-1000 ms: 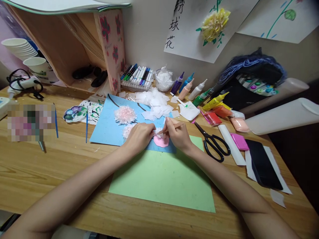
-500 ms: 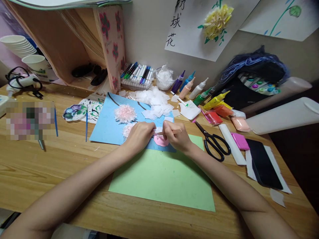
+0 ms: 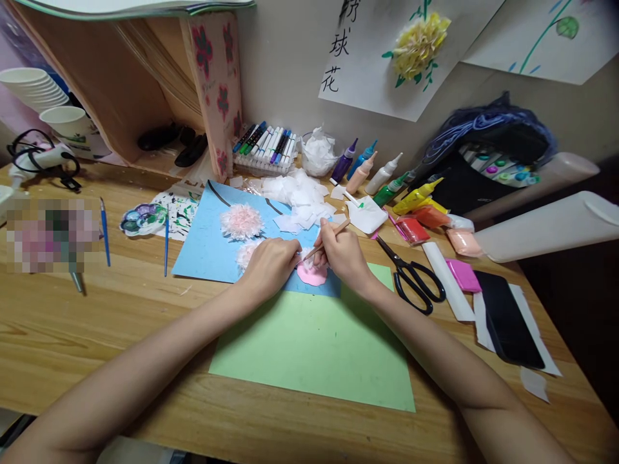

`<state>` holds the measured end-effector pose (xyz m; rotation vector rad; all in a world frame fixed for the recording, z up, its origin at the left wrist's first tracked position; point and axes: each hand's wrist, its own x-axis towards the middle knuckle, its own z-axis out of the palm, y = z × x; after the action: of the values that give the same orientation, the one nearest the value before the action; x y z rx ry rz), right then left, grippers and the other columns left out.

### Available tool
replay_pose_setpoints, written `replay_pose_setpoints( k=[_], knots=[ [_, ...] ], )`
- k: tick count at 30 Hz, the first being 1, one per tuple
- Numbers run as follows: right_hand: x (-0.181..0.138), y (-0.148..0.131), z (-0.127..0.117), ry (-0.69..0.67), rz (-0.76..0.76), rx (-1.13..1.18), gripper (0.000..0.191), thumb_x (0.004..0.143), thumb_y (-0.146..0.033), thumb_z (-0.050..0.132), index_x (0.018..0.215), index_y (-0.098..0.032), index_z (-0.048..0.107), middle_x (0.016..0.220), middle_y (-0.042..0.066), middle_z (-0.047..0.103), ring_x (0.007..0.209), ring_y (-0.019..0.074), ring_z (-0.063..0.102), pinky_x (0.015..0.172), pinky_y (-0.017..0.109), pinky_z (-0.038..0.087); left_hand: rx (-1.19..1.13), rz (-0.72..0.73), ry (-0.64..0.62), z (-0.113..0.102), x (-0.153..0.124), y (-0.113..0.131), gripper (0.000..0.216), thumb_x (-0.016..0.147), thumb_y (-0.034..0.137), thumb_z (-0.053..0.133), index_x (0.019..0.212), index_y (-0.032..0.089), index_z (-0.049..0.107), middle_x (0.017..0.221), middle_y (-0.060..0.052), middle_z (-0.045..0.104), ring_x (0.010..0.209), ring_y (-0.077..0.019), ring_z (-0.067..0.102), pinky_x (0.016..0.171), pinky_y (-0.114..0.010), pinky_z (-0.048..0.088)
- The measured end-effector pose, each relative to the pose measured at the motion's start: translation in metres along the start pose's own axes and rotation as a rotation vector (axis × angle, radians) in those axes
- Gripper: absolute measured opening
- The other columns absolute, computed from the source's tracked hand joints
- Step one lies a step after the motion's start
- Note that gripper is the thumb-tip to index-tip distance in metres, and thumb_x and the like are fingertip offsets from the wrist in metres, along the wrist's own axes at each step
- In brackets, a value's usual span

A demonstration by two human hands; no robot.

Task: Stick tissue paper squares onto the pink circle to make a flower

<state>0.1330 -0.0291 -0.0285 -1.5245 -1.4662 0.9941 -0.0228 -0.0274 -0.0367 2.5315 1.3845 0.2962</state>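
My right hand (image 3: 344,252) grips a thin wooden stick (image 3: 341,227), slanted with its lower tip down and left. Under that tip lies a flat pink disc (image 3: 312,274) with white paper petals on its upper part. My left hand (image 3: 271,261) is closed at the disc's left side; its fingertips are partly hidden, and I cannot see what they pinch. Beneath both hands is a blue sheet (image 3: 196,251) bearing a fluffy pale pink paper flower (image 3: 242,222). A second such flower (image 3: 247,254) is half covered by my left hand.
A green sheet (image 3: 314,351) lies in front. White paper squares (image 3: 300,196) are heaped behind the hands. To the right are black scissors (image 3: 411,277), a phone (image 3: 507,319) and clay packets (image 3: 416,230). Paint bottles (image 3: 360,174) and markers (image 3: 268,145) stand at the back; a paintbrush (image 3: 166,245) lies left.
My right hand has turned the stick from nearly level to a steeper slant, its upper end now raised to the right. My left hand stays in about the same place.
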Motion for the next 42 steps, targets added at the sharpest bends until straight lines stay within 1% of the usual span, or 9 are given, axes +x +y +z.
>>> replay_pose_setpoints(
  k=[3, 8, 13, 20, 28, 31, 34, 37, 42],
  knots=[
    [-0.003, -0.002, -0.005, -0.059, -0.125, -0.042, 0.047, 0.091, -0.051, 0.035, 0.057, -0.021, 0.046, 0.039, -0.002, 0.055, 0.037, 0.0129, 0.054, 0.043, 0.023, 0.039, 0.0, -0.001, 0.003, -0.001, 0.0, 0.001, 0.017, 0.086, 0.02, 0.047, 0.088, 0.016, 0.064, 0.079, -0.006, 0.068, 0.076, -0.0201, 0.061, 0.066, -0.029, 0.038],
    [-0.01, -0.006, -0.01, -0.062, -0.386, -0.258, 0.048, 0.094, -0.043, 0.032, 0.053, -0.021, 0.043, 0.043, -0.001, 0.053, 0.043, 0.0118, 0.051, 0.049, 0.024, 0.037, 0.003, -0.011, -0.003, -0.001, -0.001, 0.002, 0.017, 0.086, 0.019, 0.046, 0.088, 0.017, 0.062, 0.08, -0.006, 0.067, 0.077, -0.0194, 0.061, 0.068, -0.029, 0.039],
    [-0.011, -0.004, -0.009, -0.103, -0.487, -0.343, 0.046, 0.096, -0.036, 0.029, 0.054, -0.021, 0.042, 0.048, 0.0, 0.053, 0.045, 0.0113, 0.051, 0.051, 0.025, 0.036, 0.016, -0.008, 0.0, -0.001, -0.001, 0.002, 0.017, 0.086, 0.018, 0.045, 0.084, 0.016, 0.061, 0.079, -0.007, 0.067, 0.075, -0.0199, 0.06, 0.067, -0.029, 0.038],
    [-0.01, 0.001, -0.007, -0.129, -0.495, -0.353, 0.043, 0.095, -0.032, 0.028, 0.055, -0.022, 0.04, 0.048, 0.0, 0.051, 0.051, 0.0136, 0.058, 0.051, 0.024, 0.036, 0.048, -0.005, -0.012, -0.002, -0.001, 0.003, 0.019, 0.088, 0.021, 0.043, 0.08, 0.017, 0.06, 0.075, -0.007, 0.066, 0.073, -0.02, 0.06, 0.063, -0.029, 0.035],
    [-0.004, -0.001, 0.003, -0.045, -0.352, -0.257, 0.046, 0.096, -0.039, 0.029, 0.055, -0.022, 0.041, 0.042, -0.001, 0.053, 0.042, 0.013, 0.053, 0.05, 0.026, 0.039, 0.056, -0.014, 0.002, 0.0, -0.002, 0.003, 0.02, 0.088, 0.024, 0.044, 0.084, 0.017, 0.061, 0.078, -0.007, 0.066, 0.076, -0.0209, 0.06, 0.064, -0.03, 0.037],
    [-0.004, -0.003, 0.001, -0.072, -0.309, -0.196, 0.047, 0.095, -0.042, 0.031, 0.055, -0.022, 0.043, 0.041, -0.002, 0.052, 0.041, 0.0127, 0.052, 0.049, 0.025, 0.039, 0.073, -0.026, 0.003, 0.0, -0.001, 0.004, 0.02, 0.088, 0.024, 0.044, 0.084, 0.017, 0.061, 0.078, -0.007, 0.066, 0.076, -0.021, 0.06, 0.065, -0.03, 0.037],
    [-0.007, -0.004, -0.005, -0.079, -0.335, -0.164, 0.048, 0.095, -0.044, 0.031, 0.054, -0.022, 0.043, 0.042, -0.002, 0.053, 0.042, 0.0123, 0.052, 0.049, 0.025, 0.04, 0.077, -0.029, 0.005, 0.0, -0.001, 0.004, 0.019, 0.088, 0.023, 0.044, 0.085, 0.017, 0.062, 0.078, -0.007, 0.066, 0.076, -0.0205, 0.06, 0.065, -0.03, 0.037],
    [-0.009, -0.005, -0.01, -0.061, -0.4, -0.211, 0.049, 0.095, -0.044, 0.03, 0.054, -0.022, 0.043, 0.042, -0.001, 0.053, 0.043, 0.0123, 0.051, 0.05, 0.025, 0.039, 0.078, -0.03, 0.01, 0.001, -0.001, 0.004, 0.019, 0.088, 0.022, 0.044, 0.084, 0.017, 0.062, 0.078, -0.006, 0.066, 0.076, -0.0201, 0.06, 0.064, -0.029, 0.037],
    [-0.011, -0.003, -0.008, -0.09, -0.439, -0.274, 0.048, 0.096, -0.04, 0.029, 0.053, -0.022, 0.04, 0.044, 0.0, 0.053, 0.044, 0.0124, 0.052, 0.05, 0.025, 0.038, 0.103, -0.022, 0.019, 0.001, -0.001, 0.004, 0.019, 0.088, 0.023, 0.043, 0.081, 0.017, 0.06, 0.075, -0.006, 0.065, 0.074, -0.0205, 0.06, 0.063, -0.029, 0.036]
  ],
)
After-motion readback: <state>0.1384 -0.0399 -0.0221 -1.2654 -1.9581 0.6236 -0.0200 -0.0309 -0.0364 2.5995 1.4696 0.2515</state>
